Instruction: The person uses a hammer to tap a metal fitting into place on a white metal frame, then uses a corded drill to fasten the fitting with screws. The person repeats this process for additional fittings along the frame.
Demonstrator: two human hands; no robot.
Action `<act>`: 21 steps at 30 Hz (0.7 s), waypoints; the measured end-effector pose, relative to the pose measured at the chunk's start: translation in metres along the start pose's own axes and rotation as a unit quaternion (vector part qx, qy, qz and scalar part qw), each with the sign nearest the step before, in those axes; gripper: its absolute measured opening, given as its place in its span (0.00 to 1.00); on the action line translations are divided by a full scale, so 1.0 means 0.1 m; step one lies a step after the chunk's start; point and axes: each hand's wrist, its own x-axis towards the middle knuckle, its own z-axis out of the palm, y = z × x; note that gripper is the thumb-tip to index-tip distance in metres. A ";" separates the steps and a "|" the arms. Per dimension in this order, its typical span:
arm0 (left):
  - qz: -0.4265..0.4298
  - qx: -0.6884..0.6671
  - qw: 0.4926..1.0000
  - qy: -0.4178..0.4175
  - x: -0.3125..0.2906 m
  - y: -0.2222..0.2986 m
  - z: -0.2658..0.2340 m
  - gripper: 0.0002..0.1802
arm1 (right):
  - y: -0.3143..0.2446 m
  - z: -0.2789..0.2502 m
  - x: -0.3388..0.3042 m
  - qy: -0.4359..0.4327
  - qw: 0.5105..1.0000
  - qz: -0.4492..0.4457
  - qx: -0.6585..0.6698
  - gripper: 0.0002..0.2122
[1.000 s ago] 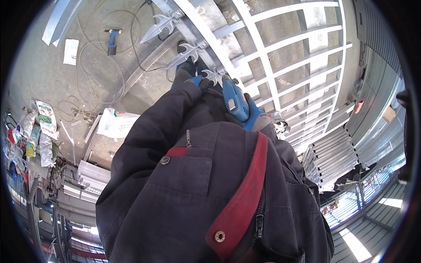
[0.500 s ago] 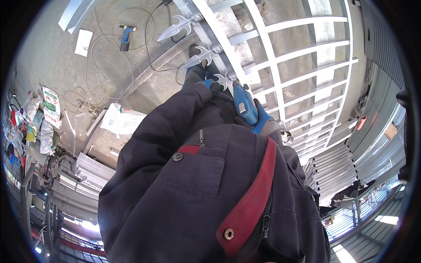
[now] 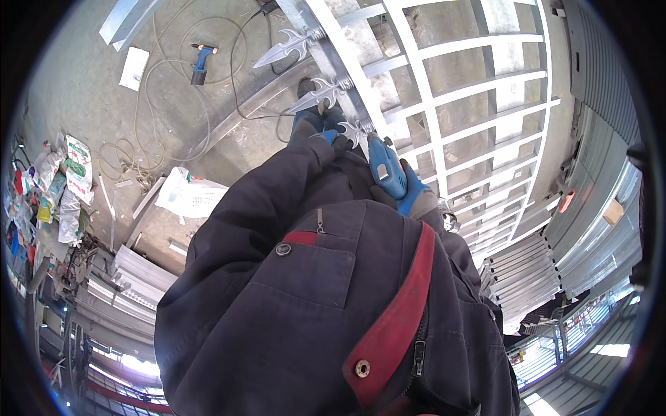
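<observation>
My gloved right hand (image 3: 416,188) is wrapped round a blue power drill (image 3: 387,166). The drill's front end meets the metal rail (image 3: 350,69) beside the nearest silver spearhead finial (image 3: 358,132). At that finial, my gloved left hand (image 3: 340,143) is closed over its pointed end, hiding the tip. Two more finials, a middle one (image 3: 322,94) and a farther one (image 3: 288,47), stick out leftward from the same rail. The drill's bit and its contact point are too small to make out.
A welded silver grille (image 3: 479,128) spreads to the right. On the floor at far left lie a blue and black tool (image 3: 201,64), looped hoses (image 3: 142,118) and a white sheet (image 3: 134,68). A white sack (image 3: 191,194) and a heap of bags (image 3: 78,166) are on the left.
The whole view has shifted slightly. Both hands, the drill and the finial keep nearly the same places relative to each other.
</observation>
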 end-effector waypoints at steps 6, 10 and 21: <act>-0.037 -0.033 0.998 -0.049 0.03 0.08 -0.11 0.25 | -0.12 -0.09 -0.03 0.000 0.999 -0.003 -0.036 0.57; -0.024 0.049 0.998 -0.032 0.05 0.08 -0.09 0.22 | -0.18 -0.10 -0.04 0.002 0.999 0.005 -0.054 0.56; -0.040 0.004 0.998 -0.054 0.02 0.04 -0.11 0.26 | -0.40 -0.23 0.03 -0.031 0.994 -0.003 -0.106 0.55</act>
